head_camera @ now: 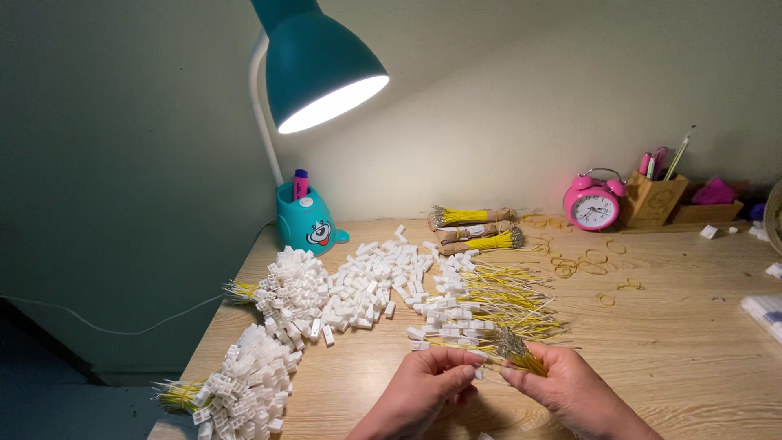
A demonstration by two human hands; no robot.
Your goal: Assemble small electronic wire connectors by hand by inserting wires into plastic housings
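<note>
While finished clusters of white-capped wires [244, 383] lie at the desk's [676, 350] left, the right hand [570, 387] fingers clamp a yellow wire bundle [517, 350]; the left hand [428, 383] pinches a white connector [479, 356]. Loose connectors [366, 285] and wires [505, 297] remain.

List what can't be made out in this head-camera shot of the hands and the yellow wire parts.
- Left hand: head view; what its fingertips pinch is too small to identify.
- Right hand: holds a yellow wire bundle; the palm hides the wires' lower ends.
- Finished bundle pile: cut off by the bottom edge.
- White tray: cut off by the right edge.
- Pink alarm clock: dial too small to read.
</note>
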